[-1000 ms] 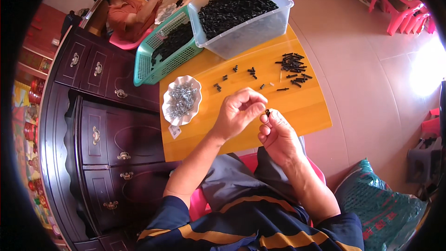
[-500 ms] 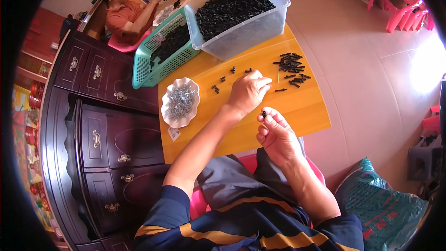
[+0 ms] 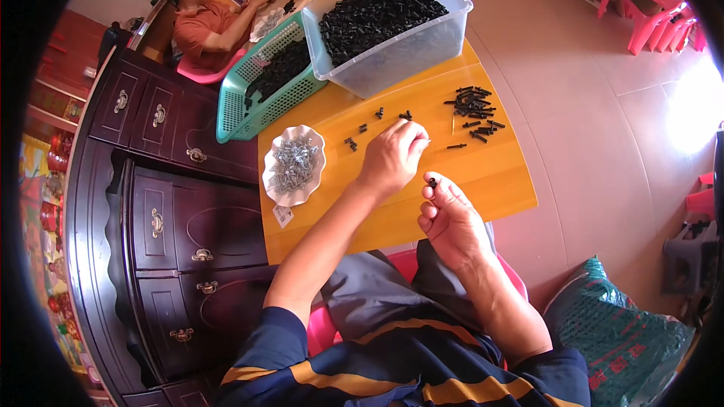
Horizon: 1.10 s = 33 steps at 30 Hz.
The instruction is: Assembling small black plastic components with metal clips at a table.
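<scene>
My right hand, near the table's front edge, pinches a small black plastic piece between thumb and forefinger. Just to its left, over the table, is my left hand, its fingers closed together. Something tiny and pale shows at those fingertips, too small to make out. Beyond my left hand lie a few loose black pieces. A pile of longer black pieces sits at the right of the table. On the left stands a white scalloped dish of small silvery screws.
Behind my hands, a clear plastic bin of black pieces and a green perforated basket stand on the wooden table. Dark drawers flank it on the left. Another person sits at the far left. A green sack lies at lower right.
My left hand has shifted slightly left and toward me. The black piece in my right hand has tilted a little. At the far left, the other person's hands have moved.
</scene>
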Tool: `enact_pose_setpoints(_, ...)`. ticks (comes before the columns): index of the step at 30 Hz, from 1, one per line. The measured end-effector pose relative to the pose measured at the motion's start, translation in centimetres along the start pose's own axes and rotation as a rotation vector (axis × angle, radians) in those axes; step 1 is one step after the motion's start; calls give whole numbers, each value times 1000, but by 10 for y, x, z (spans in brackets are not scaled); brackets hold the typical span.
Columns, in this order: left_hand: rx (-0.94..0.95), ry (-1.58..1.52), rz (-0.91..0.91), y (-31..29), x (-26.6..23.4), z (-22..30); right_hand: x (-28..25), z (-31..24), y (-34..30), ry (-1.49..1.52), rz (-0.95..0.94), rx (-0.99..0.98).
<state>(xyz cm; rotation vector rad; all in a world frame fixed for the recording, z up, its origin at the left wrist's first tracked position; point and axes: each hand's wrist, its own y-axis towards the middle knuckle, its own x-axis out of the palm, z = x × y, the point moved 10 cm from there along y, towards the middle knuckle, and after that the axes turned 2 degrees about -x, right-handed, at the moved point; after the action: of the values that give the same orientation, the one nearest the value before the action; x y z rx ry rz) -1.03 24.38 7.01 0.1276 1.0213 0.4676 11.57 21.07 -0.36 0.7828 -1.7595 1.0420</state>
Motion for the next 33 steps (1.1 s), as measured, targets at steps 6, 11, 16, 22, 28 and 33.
enact_pose_setpoints(6,17,-145,-56,-31,-55,47,-1,2,-1,-39,8,-24)
enact_pose_setpoints(11,71,-97,-123,-50,-65,66,3,3,-3,-121,-28,-74)
enact_pose_setpoints(16,138,62,-105,-57,-72,74,12,-6,-6,-312,-36,-205)
enact_pose_setpoints(22,137,-33,-127,-59,-80,76,22,-14,-10,-468,-84,-313)
enact_pose_setpoints(28,123,-11,-144,-65,-82,77,25,-14,-10,-555,-123,-309)
enact_pose_setpoints(33,172,104,-145,-68,-83,83,23,-13,-11,-624,-99,-359)
